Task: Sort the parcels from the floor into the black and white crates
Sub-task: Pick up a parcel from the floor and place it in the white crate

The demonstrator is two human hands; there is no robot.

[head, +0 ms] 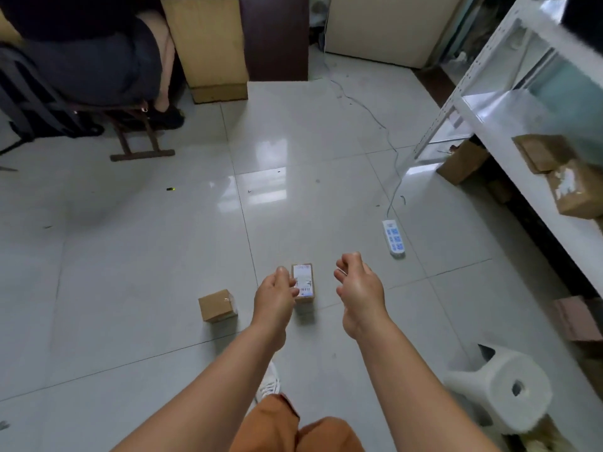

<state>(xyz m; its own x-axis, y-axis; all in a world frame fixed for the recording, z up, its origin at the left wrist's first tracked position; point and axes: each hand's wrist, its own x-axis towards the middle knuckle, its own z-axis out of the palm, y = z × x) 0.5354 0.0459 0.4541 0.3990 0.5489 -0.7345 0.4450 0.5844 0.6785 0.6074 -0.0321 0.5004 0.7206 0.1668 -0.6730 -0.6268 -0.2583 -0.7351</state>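
Both forearms extended forward and down over the tiled floor [130, 272]. Left hand [275, 296] palm-down, fingers loosely curled and parted, empty, overlapping the near edge of the labelled parcel [303, 283]; contact cannot be told. Right hand [359, 290] just beside the same parcel, fingers half-curled with a narrow gap, empty. Parcels on open floor: two, the labelled one between the hands, a plain cardboard parcel [217, 305] near its left. Crates: out of view.
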